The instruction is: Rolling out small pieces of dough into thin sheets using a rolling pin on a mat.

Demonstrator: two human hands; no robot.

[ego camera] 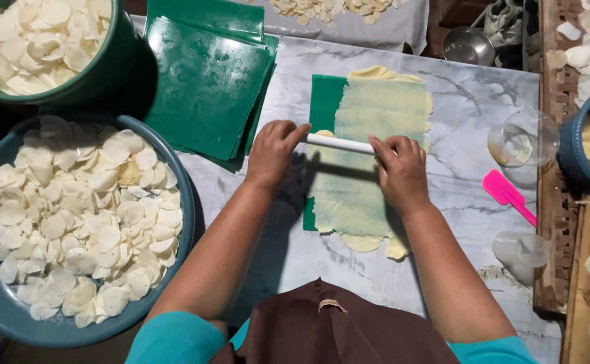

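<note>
While both hands' fingers [288, 131] clamp the white roller [339, 143], dough [369, 162] overhangs the green sheet [323, 101].

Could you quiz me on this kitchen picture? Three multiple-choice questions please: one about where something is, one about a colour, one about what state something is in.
1. Where does the spatula lie?
A. on the marble table, beyond the right hand
B. inside the blue basin
C. on the stack of green sheets

2. What colour is the spatula?
A. green
B. white
C. pink

3. In what state is the dough under the white roller?
A. a round ball
B. rolled thin and flat
C. cut into cubes

Answers:
1 A, it rests on bare marble beside a clear glass bowl.
2 C, its blade and handle are bright pink.
3 B, it spreads as a thin sheet over the green mat, with the left hand and the right hand on the roller.
</note>
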